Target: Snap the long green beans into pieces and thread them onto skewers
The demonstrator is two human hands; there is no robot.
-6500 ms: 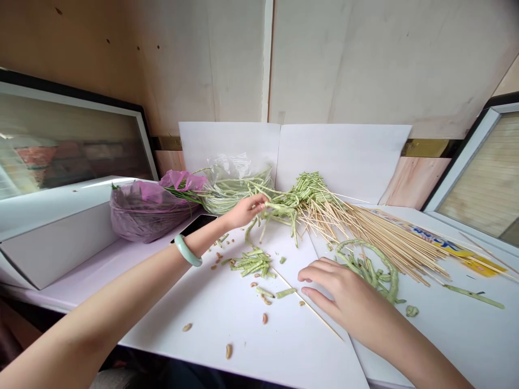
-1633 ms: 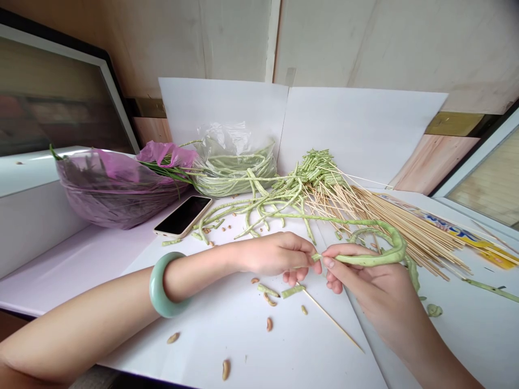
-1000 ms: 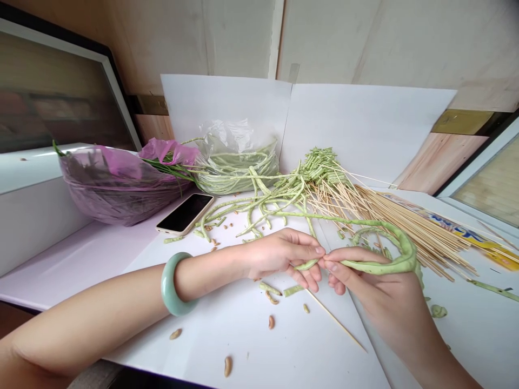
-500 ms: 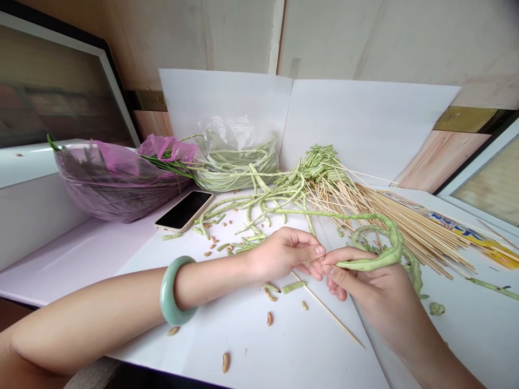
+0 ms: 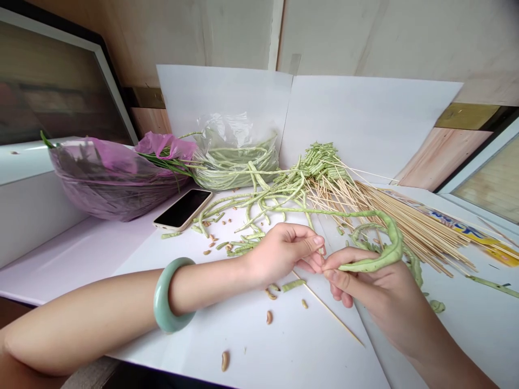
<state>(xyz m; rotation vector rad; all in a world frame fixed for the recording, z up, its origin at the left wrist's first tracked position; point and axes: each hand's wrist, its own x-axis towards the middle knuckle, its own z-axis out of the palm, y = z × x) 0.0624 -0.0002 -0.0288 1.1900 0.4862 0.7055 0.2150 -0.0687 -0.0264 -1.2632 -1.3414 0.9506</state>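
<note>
My right hand [image 5: 367,278] pinches the end of a long green bean [image 5: 394,237], which curls over the fingers and stretches left towards the heap. Close beside it, my left hand [image 5: 286,251] is closed, its thumb and finger pinched on something small at the bean's tip that I cannot make out. A thin wooden skewer [image 5: 332,313] lies on the white surface below both hands, with a short piece of bean [image 5: 293,285] by its upper end. Loose brown seeds [image 5: 225,360] are scattered nearer the front edge.
Behind my hands are long beans in a clear bag [image 5: 237,162], a purple bag [image 5: 109,178] of greens and a phone [image 5: 183,208]. Bean pieces on skewers [image 5: 324,162] are piled at the back, and many bare skewers [image 5: 409,221] fan out to the right.
My hands have drawn slightly apart at the fingertips, and my left forearm has shifted a little to the left. The right hand still pinches the bean.
</note>
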